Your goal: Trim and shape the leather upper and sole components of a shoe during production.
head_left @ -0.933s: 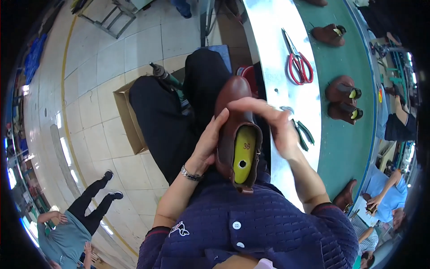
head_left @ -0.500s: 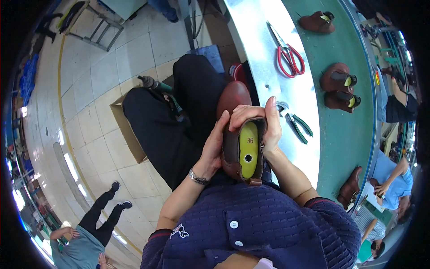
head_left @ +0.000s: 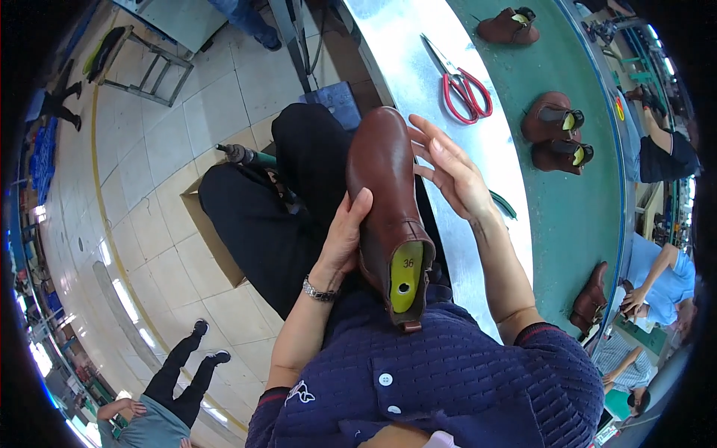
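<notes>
A brown leather ankle boot (head_left: 382,168) lies over my lap, toe pointing away and its opening toward me. Inside the opening shows a yellow-green insole (head_left: 405,272) with a round hole. My left hand (head_left: 347,231) grips the boot's left side, thumb on the upper; its other fingers are hidden beneath. Just right of the boot, my right hand (head_left: 455,168) is open with fingers spread, holding nothing, above the edge of the metal table (head_left: 403,52). Red-handled scissors (head_left: 464,93) lie on that table. Green-handled pliers (head_left: 503,204) are mostly covered by my right hand and wrist.
Several brown boots (head_left: 551,118) stand on the green conveyor belt (head_left: 500,82) to the right. An open cardboard box (head_left: 216,239) is on the floor by my legs, with a green tool (head_left: 243,154) above it. Other people (head_left: 661,284) are at the right, and one (head_left: 160,396) stands lower left.
My right hand has let go of the boot's upper and moved right, its fingers opening. The boot has tipped so its toe and front show more. My left hand still holds it.
</notes>
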Demonstrator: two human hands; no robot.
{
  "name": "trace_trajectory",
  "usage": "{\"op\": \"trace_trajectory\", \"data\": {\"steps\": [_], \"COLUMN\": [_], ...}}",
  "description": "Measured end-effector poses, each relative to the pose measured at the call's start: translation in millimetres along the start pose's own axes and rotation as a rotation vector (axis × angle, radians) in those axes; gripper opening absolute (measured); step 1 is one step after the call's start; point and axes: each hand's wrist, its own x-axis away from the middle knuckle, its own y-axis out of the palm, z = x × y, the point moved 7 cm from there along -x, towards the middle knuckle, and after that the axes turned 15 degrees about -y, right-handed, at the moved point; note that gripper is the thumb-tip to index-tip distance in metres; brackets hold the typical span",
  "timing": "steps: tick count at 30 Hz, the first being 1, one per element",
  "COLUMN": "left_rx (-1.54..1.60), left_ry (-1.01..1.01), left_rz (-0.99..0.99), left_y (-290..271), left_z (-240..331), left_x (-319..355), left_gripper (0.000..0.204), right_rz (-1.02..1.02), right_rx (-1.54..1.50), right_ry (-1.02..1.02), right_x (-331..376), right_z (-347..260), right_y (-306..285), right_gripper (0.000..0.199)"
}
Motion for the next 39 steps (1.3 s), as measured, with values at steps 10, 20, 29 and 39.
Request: {"op": "trace_trajectory", "data": {"steps": [10,20,29,39], "left_rx": [-0.319,-0.084,0.215,0.209], "left_ry": [0.176,0.053,-0.047,0.02], "left_rz": [-0.055,-0.035,-0.205,-0.111], "left_y": [8,16,42,28], "left_z": [28,26,39,35], "left_x": [13,-3,-9,-25], "left_gripper": [0.082,0.068,0.053,0.054], "right_rz": [-0.046,0.173,0.119,0.151], "right_rx": [0.141,0.377,0.458,0.16], "right_ry": [-0.05,0.052,-0.291,-0.315], "right_x": [-3,-26,-32,4], "right_z": [-23,7,-14,-53], "right_y": [25,3,2,8], "right_gripper": [0.088,0.062,0.045,0.056]}}
